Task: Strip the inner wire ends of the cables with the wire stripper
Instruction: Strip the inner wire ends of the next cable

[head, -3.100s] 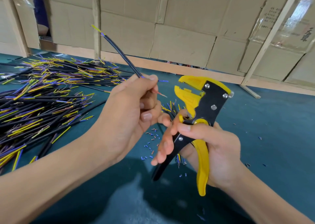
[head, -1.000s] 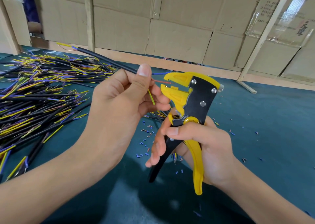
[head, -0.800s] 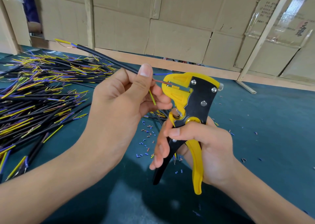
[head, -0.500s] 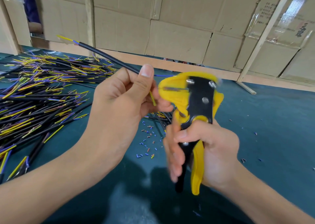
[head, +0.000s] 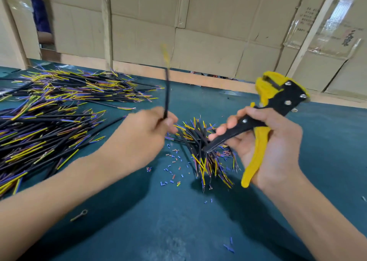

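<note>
head view: no bin or tray holds the stock; the cables lie loose on the teal table cover [head: 327, 141]. a large pile of cables [head: 49, 121] spreads over the left side, black jackets with yellow, blue and reddish inner wires fanning from the ends. a smaller heap of cables [head: 200, 145] sits near the middle, between the two hands, with short bits of cut insulation [head: 172, 167] scattered just beside it. the left hand [head: 143, 139] has its fingers curled around one black cable [head: 166, 94], which stands nearly upright and blurred, its yellow wire end at top; the end by the fingers cannot be made out. the right hand [head: 266, 147] grips the wire stripper [head: 276, 106], fingers wrapped over the black handle, yellow handle against the palm, yellow head raised toward the cardboard wall [head: 198, 32], apart from the held cable. a small metal eyelet [head: 79, 215] lies near the left forearm.
</note>
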A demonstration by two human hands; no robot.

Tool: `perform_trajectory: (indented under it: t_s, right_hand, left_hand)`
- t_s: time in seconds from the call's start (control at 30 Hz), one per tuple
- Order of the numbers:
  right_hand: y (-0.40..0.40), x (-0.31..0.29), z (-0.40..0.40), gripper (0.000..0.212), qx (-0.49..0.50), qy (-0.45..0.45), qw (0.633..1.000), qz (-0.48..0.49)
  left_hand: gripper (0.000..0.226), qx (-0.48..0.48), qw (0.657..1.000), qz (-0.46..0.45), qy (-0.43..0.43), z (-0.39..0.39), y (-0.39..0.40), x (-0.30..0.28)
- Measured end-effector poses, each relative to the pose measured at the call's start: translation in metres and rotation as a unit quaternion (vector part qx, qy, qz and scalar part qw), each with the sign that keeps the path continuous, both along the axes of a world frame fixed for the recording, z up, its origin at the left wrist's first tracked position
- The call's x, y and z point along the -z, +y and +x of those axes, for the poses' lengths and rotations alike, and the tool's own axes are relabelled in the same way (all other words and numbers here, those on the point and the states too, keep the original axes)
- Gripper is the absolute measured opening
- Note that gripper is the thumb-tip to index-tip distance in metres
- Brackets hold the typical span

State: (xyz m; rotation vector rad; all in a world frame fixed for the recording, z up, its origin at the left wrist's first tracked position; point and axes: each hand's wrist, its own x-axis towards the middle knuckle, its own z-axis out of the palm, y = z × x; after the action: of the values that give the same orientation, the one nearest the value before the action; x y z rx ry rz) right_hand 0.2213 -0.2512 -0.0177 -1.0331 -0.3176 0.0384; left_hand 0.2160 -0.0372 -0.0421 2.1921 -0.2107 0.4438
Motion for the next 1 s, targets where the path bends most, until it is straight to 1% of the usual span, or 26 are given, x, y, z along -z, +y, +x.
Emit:
perform_trajectory:
  t_s: [0.03, 0.07, 0.13, 0.17, 0.23, 0.27, 0.3, 0.33, 0.37, 0.4, 0.43, 0.47, 0.5, 0.53, 0.57, 0.6, 0.63, 0.67, 0.7, 0.77, 0.83, 0.87, 0.9, 0.97, 1.0]
  right_hand:
    - [-0.005, -0.003, 0.004, 0.012, 0.047, 0.004, 0.999, 0.003]
    - [-0.011, -0.005, 0.008, 0.013, 0.098, 0.009, 0.995, -0.001]
    - [-0.021, -0.006, 0.018, 0.012, 0.203, 0.007, 0.979, -0.023]
    - [-0.025, -0.005, 0.022, 0.01, 0.248, 0.003, 0.968, -0.038]
    - [-0.031, -0.003, 0.026, 0.014, 0.316, -0.005, 0.947, -0.065]
    - [-0.033, -0.002, 0.028, 0.02, 0.335, -0.008, 0.939, -0.079]
    - [-0.034, 0.001, 0.03, 0.025, 0.347, -0.01, 0.933, -0.095]
    - [-0.035, 0.004, 0.031, 0.027, 0.353, -0.012, 0.929, -0.113]
    - [-0.036, 0.007, 0.031, 0.027, 0.355, -0.013, 0.925, -0.133]
    - [-0.036, 0.009, 0.032, 0.024, 0.357, -0.014, 0.921, -0.155]
    - [-0.035, 0.01, 0.034, 0.019, 0.359, -0.01, 0.917, -0.175]
    - [-0.034, 0.01, 0.034, 0.015, 0.359, 0.003, 0.914, -0.188]
    - [-0.032, 0.01, 0.033, 0.013, 0.352, 0.029, 0.917, -0.186]
    - [-0.031, 0.008, 0.032, 0.011, 0.333, 0.07, 0.925, -0.17]
    - [-0.029, 0.006, 0.029, 0.011, 0.3, 0.118, 0.936, -0.144]
    - [-0.029, 0.002, 0.027, 0.011, 0.257, 0.165, 0.946, -0.112]
    - [-0.028, -0.002, 0.024, 0.012, 0.214, 0.203, 0.952, -0.082]
    - [-0.027, -0.005, 0.022, 0.013, 0.181, 0.228, 0.955, -0.062]
    - [-0.027, -0.007, 0.021, 0.015, 0.16, 0.24, 0.956, -0.058]
    - [-0.026, -0.006, 0.02, 0.014, 0.148, 0.239, 0.956, -0.085]
    - [-0.023, -0.005, 0.019, 0.005, 0.135, 0.228, 0.957, -0.121]
    - [-0.022, -0.005, 0.018, 0.004, 0.114, 0.224, 0.96, -0.123]
    - [-0.021, -0.005, 0.017, 0.01, 0.084, 0.218, 0.966, -0.114]
    - [-0.017, -0.006, 0.013, 0.028, 0.006, 0.197, 0.977, -0.084]
    - [-0.014, -0.007, 0.01, 0.035, -0.035, 0.179, 0.981, -0.066]
  left_hand:
    - [0.019, 0.008, 0.995, 0.095, -0.023, 0.002, 0.001, 0.005]
    - [0.022, 0.017, 0.984, 0.166, -0.063, 0.005, 0.0, 0.007]
    - [0.03, 0.062, 0.952, 0.26, -0.151, 0.015, -0.006, 0.002]
    - [0.038, 0.082, 0.93, 0.313, -0.175, 0.022, -0.011, -0.002]
    - [0.053, 0.108, 0.879, 0.433, -0.168, 0.038, -0.02, -0.007]
    - [0.061, 0.124, 0.857, 0.479, -0.145, 0.045, -0.018, -0.012]
    - [0.069, 0.137, 0.848, 0.5, -0.112, 0.048, -0.012, -0.017]
    - [0.078, 0.13, 0.853, 0.499, -0.084, 0.049, -0.001, -0.021]
    - [0.085, 0.098, 0.864, 0.489, -0.066, 0.047, 0.014, -0.021]
    - [0.086, 0.044, 0.874, 0.481, -0.046, 0.044, 0.03, -0.02]
    - [0.081, -0.03, 0.87, 0.492, -0.013, 0.041, 0.049, -0.019]
    - [0.072, -0.112, 0.849, 0.515, 0.045, 0.036, 0.067, -0.017]
    - [0.064, -0.181, 0.818, 0.531, 0.125, 0.029, 0.081, -0.016]
    - [0.057, -0.221, 0.793, 0.53, 0.203, 0.023, 0.091, -0.016]
    - [0.047, -0.236, 0.785, 0.517, 0.246, 0.02, 0.096, -0.016]
    - [0.034, -0.24, 0.794, 0.504, 0.239, 0.02, 0.098, -0.017]
    - [0.021, -0.244, 0.805, 0.497, 0.214, 0.02, 0.098, -0.018]
    - [0.012, -0.249, 0.813, 0.491, 0.189, 0.02, 0.096, -0.019]
    - [0.008, -0.252, 0.818, 0.488, 0.169, 0.02, 0.092, -0.019]
    - [0.015, -0.251, 0.808, 0.506, 0.166, 0.021, 0.088, -0.013]
    - [0.023, -0.259, 0.798, 0.515, 0.176, 0.023, 0.089, -0.006]
    - [0.025, -0.264, 0.799, 0.513, 0.17, 0.023, 0.089, -0.003]
    - [0.023, -0.266, 0.804, 0.509, 0.153, 0.024, 0.088, -0.001]
    - [0.02, -0.254, 0.813, 0.51, 0.116, 0.023, 0.079, 0.002]
    - [0.021, -0.244, 0.815, 0.513, 0.11, 0.022, 0.073, 0.002]
